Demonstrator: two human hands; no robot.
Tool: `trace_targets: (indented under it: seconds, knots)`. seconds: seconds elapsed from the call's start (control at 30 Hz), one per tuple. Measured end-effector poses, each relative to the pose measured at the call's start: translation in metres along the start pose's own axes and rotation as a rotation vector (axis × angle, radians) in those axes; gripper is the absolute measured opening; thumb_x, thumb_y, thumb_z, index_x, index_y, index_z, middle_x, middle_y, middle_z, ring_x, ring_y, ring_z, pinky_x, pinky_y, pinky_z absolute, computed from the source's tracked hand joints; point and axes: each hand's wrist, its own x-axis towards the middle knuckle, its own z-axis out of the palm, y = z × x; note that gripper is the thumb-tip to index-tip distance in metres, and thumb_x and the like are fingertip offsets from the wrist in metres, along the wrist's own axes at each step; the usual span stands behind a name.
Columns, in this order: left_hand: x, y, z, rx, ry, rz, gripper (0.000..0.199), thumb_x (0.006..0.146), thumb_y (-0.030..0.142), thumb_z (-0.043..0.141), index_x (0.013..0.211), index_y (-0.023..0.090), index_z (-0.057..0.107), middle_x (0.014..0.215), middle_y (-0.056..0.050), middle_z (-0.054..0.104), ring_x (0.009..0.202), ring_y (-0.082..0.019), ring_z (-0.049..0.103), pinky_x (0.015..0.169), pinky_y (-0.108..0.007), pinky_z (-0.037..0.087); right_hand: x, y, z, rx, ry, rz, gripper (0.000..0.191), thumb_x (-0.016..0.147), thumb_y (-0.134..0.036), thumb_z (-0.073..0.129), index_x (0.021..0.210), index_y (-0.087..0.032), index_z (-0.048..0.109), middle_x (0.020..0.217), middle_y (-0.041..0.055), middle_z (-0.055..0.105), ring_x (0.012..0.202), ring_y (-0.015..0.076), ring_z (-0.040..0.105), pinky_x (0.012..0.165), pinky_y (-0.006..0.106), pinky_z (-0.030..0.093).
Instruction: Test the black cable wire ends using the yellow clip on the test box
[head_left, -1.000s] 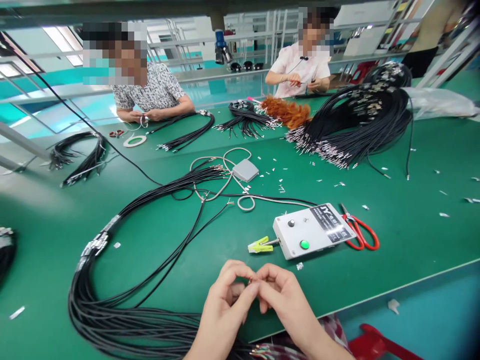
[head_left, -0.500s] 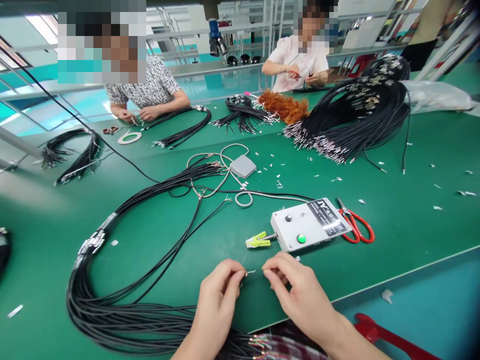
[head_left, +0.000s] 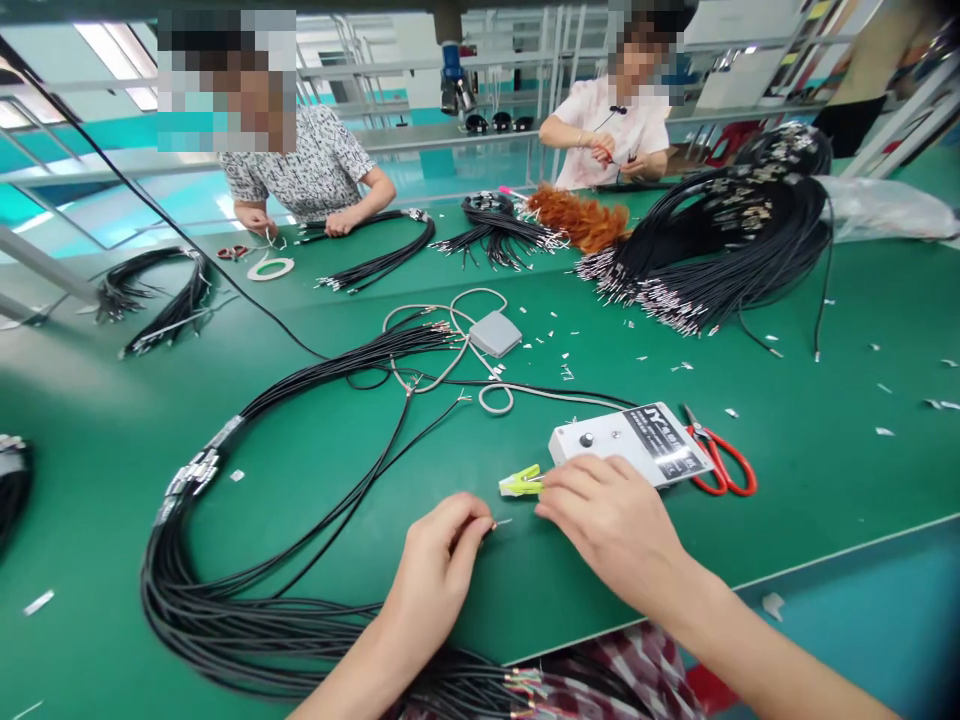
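My left hand (head_left: 442, 555) is closed in a pinch on a cable end (head_left: 502, 523), whose thin stripped wire points right past the fingertips. My right hand (head_left: 607, 515) has its fingers at the rear of a yellow-green clip (head_left: 519, 482), pressed about it; part of the clip is hidden. This clip sits on the left side of a white box (head_left: 645, 440) with a black knob and a dark label. A bundle of black cables (head_left: 169, 590) curves in a loop at the left, taped at one spot, and runs under my left forearm.
Red-handled scissors (head_left: 724, 465) lie right of the box. Behind is a grey pedal-like block (head_left: 495, 333) with a coiled grey cord. A large cable heap (head_left: 720, 240) lies at the back right. Two people (head_left: 315, 170) work across the green table (head_left: 825, 450), where white scraps are scattered.
My right hand has moved up and forward from beside the wire to the clip, covering part of the box. My left hand keeps its pinch. The view has shifted slightly.
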Motion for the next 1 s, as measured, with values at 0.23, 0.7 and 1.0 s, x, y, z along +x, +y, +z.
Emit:
trace_targets:
  seconds: [0.23,0.7,1.0]
  knots:
    - [0.020,-0.008,0.006,-0.141,0.004,-0.114,0.021,0.089,0.033,0.051,0.073,0.020,0.054,0.059,0.006,0.041,0.050,-0.011,0.036,0.045,-0.020,0.029,0.028,0.014,0.017,-0.089,-0.273,0.022,0.008,0.082,-0.019,0.075,0.084,-0.018,0.067,0.084,0.0012,0.072,0.087,0.0194,0.060,0.079,0.037,0.029]
    - [0.035,-0.014,0.013,-0.028,-0.003,-0.110,0.020,0.089,0.030,0.049,0.074,0.020,0.057,0.057,0.006,0.040,0.050,-0.013,0.036,0.049,-0.022,0.029,0.030,0.015,0.019,-0.068,-0.292,0.027,0.015,0.085,-0.014,0.069,0.073,-0.019,0.064,0.076,-0.0002,0.068,0.083,0.0181,0.059,0.083,0.036,0.031]
    - [0.035,-0.023,0.015,0.030,-0.009,-0.088,0.020,0.091,0.029,0.045,0.076,0.021,0.056,0.061,0.004,0.046,0.053,-0.014,0.040,0.052,-0.023,0.031,0.000,0.023,-0.007,0.046,0.053,0.057,0.019,0.092,-0.021,0.063,0.111,-0.020,0.062,0.115,0.0039,0.070,0.110,0.0215,0.059,0.100,0.044,0.030]
